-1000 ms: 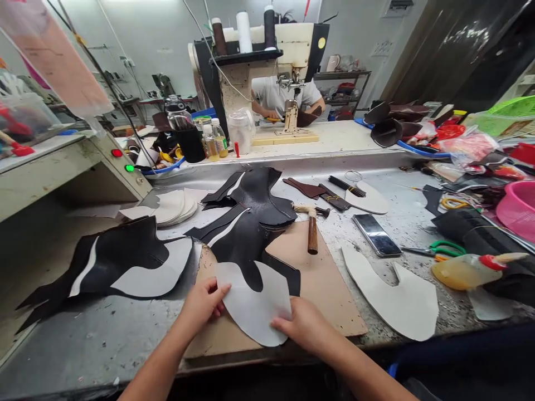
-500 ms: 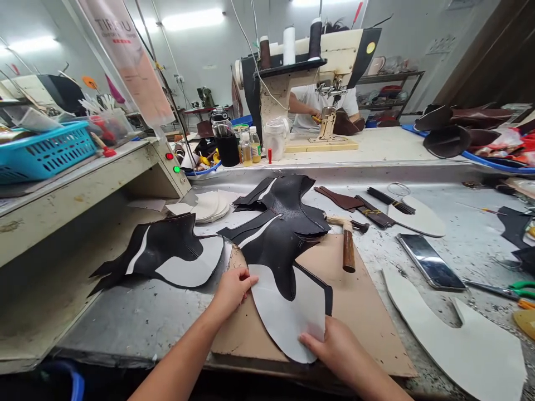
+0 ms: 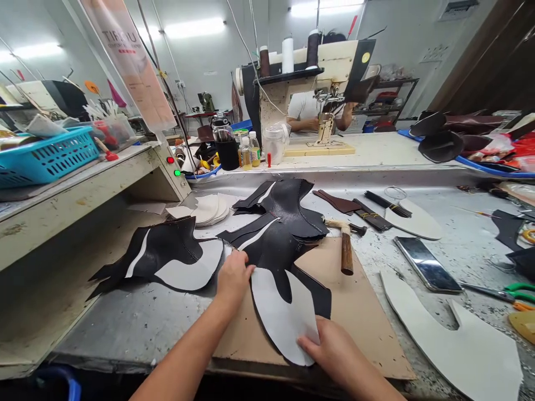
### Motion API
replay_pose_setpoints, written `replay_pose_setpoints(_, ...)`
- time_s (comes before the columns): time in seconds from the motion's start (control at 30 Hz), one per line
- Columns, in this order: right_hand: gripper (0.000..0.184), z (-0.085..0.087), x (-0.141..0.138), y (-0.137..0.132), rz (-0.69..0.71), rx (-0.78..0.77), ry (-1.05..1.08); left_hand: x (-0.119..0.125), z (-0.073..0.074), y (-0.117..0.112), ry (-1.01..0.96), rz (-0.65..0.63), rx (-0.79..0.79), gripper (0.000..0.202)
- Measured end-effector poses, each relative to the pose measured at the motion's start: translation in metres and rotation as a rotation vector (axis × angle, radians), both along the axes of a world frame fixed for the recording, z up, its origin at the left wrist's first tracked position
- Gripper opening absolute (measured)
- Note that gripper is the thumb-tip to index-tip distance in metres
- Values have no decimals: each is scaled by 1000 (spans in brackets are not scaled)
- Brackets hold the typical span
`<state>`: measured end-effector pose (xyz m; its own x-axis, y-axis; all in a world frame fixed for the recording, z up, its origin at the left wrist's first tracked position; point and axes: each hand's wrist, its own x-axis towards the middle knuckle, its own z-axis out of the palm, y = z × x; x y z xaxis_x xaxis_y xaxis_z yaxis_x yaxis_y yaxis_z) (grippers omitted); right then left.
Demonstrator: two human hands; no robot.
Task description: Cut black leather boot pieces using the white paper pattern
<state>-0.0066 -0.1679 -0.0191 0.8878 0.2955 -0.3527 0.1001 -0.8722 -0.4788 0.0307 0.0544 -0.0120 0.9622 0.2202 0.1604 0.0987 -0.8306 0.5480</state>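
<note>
Near the front edge of the bench (image 3: pixel 125 328), my right fingers (image 3: pixel 309 348) pinch the white U-shaped lining (image 3: pixel 281 312); whether the left fingers (image 3: pixel 238 260) grip too, I can't tell. It seems light, bendy: hold its edges.

- 2 camera-wearer's hands (image 3: pixel 233 281) were in shot
- 3 tall thread spools (image 3: pixel 287 55) showed
- 1 hammer (image 3: pixel 346 253) was out
- 1 phone (image 3: pixel 427 265) was seen
- 2 lit buttons (image 3: pixel 170 160) showed
- 1 turquoise basket (image 3: pixel 45 162) was logged
</note>
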Motion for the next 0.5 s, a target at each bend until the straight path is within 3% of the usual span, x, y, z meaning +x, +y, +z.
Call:
replay_pose_setpoints(0.13, 13, 2, 6, -5, -27, 93, 11, -47, -24, -50, -41, -411, 61, 13)
replay_pose_setpoints(0.17, 12, 4, 11, -9, -30, 136, 16, -59, -33, -60, -134, -476, 128, 13)
replay_pose_setpoints(0.3, 10, 13, 36, -30, -118, 266, -50, -77, -56, -75, -366, -519, 278, 36)
replay_pose_setpoints(0.5, 22, 13, 54, -36, -223, 221, -131, -53, -56, -75, -321, -589, 452, 62)
